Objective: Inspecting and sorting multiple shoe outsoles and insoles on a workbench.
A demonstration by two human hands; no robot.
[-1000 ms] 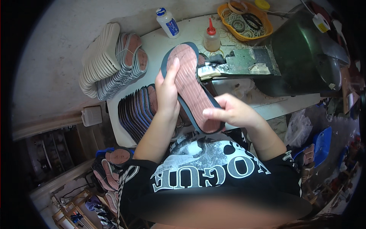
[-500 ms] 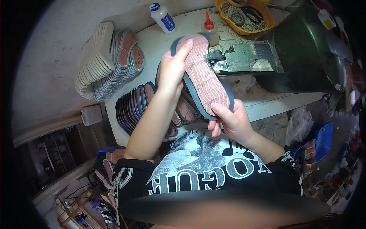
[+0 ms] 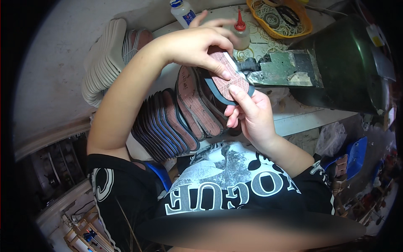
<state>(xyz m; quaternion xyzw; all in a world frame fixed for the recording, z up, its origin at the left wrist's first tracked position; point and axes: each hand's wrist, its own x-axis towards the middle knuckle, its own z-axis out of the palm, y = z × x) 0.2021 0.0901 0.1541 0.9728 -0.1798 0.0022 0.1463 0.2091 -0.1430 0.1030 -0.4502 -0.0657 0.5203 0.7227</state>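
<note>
Both hands pinch the insole (image 3: 228, 80); left hand (image 3: 197, 44) hides its top, right hand (image 3: 252, 115) its heel. Pinkish face, blue rim.

Insole (image 3: 228, 77) held mid-frame between both hands, above counter (image 3: 302, 119). Left hand (image 3: 197, 44) on its far end, right hand (image 3: 249, 115) under near end. Machine (image 3: 336, 63) right of insole, its plate (image 3: 281, 73) just beside insole's right edge. Row of insoles (image 3: 172, 119) on edge, left of and below held one. Stack of soles (image 3: 103, 63) far left. Squeeze bottle (image 3: 240, 31) behind hands, second bottle (image 3: 182, 11) further left-back. Tray (image 3: 304, 29) with rubber bands at back, behind machine.
</note>
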